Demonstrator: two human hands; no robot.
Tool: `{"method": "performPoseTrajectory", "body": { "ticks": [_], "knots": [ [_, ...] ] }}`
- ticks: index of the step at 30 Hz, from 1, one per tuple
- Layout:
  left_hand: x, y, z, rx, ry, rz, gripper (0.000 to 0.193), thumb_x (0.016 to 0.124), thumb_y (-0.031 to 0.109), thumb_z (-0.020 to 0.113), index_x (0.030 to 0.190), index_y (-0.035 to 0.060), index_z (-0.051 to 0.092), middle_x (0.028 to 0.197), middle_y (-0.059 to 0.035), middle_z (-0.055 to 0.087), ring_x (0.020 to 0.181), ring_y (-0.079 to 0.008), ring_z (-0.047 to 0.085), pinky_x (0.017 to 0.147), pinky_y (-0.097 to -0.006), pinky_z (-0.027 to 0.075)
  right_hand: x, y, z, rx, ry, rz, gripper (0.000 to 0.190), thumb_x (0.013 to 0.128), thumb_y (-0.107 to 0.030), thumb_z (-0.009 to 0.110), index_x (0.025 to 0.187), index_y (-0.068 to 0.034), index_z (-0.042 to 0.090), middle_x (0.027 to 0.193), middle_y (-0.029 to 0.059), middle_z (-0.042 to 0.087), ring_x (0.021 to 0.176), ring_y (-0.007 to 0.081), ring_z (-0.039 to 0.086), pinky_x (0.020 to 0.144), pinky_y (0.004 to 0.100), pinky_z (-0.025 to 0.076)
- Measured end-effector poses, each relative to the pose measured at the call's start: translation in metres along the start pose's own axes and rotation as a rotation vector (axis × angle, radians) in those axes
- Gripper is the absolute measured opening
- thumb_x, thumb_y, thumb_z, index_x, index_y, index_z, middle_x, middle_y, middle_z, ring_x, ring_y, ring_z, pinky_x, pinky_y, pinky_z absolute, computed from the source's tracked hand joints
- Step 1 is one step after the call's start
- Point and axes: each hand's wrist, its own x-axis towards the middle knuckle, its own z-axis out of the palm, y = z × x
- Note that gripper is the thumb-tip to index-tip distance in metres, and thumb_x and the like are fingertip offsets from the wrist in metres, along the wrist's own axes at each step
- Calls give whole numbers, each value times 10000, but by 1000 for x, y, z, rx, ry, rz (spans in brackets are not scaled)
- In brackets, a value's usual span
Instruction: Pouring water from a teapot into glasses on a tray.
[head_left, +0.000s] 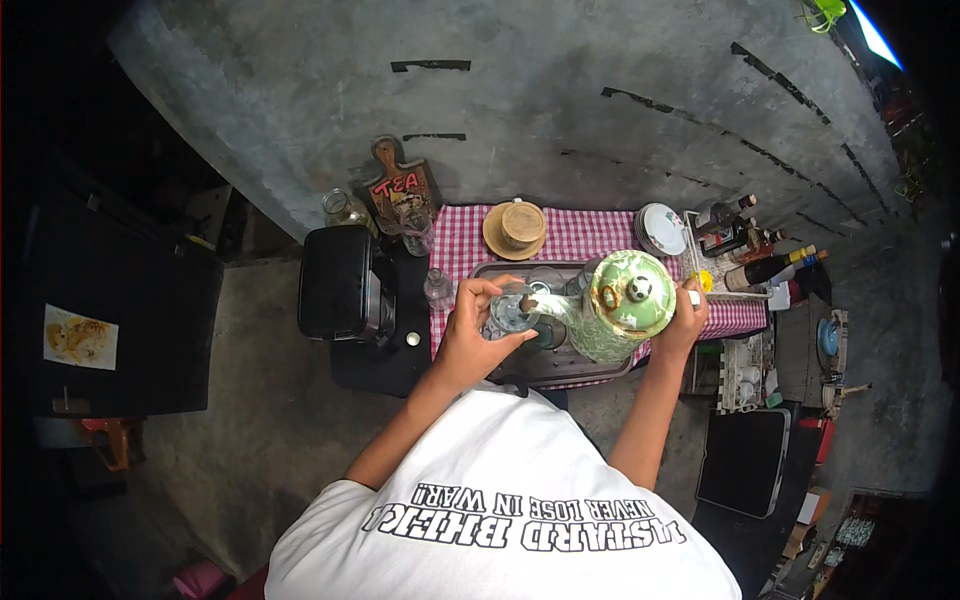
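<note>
My right hand is closed round the handle of a green-and-white marbled enamel teapot with a lid. Its spout reaches left over the rim of a clear drinking glass, which my left hand holds round the side with fingers and thumb. Whether liquid leaves the spout cannot be seen. Beneath the teapot and glass lies a brown tray with more clear glasses on it. The tray rests on a pink-and-white checked cloth.
A black appliance and a small glass bottle stand at left. Behind the tray are a lidded cup on a saucer and stacked plates. Several bottles stand in a rack at right. A grey wall rises behind.
</note>
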Motion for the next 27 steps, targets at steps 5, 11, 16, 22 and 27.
{"method": "performPoseTrajectory", "body": {
  "ticks": [5,11,16,22,27],
  "knots": [
    [2,6,3,-42,15,-43,608,709,-114,715,1110,72,297,1261,-207,471,1123,-204,529,978,-354,447,0,-2,-1,132,10,114,300,777,38,538,615,-103,328,619,-50,346,551,43,306,516,226,283],
    [11,17,12,-91,6,-36,633,708,-114,714,1149,66,298,1270,-209,476,1143,-213,524,985,-357,440,7,-3,0,28,46,97,255,815,-14,489,616,-96,352,602,-36,381,523,46,344,495,223,309],
    [24,26,21,-72,-1,-68,683,706,-98,728,1207,58,291,1267,-189,490,1150,-208,520,986,-357,437,21,-7,-2,254,102,258,237,818,-14,467,618,-97,370,597,-26,407,511,46,368,481,220,325],
    [40,31,42,68,16,-51,770,704,-44,760,1282,40,258,1268,-182,496,1169,-217,509,1003,-350,419,50,-1,-16,306,46,322,230,817,-15,457,620,-102,377,601,-18,430,512,51,393,488,219,341],
    [57,22,74,218,79,-52,805,700,-24,771,1312,24,251,1256,-181,506,1177,-227,506,1013,-348,407,86,16,-28,367,-24,357,246,821,-8,463,618,-108,365,619,-11,453,548,53,400,525,222,354]
  ]
}}
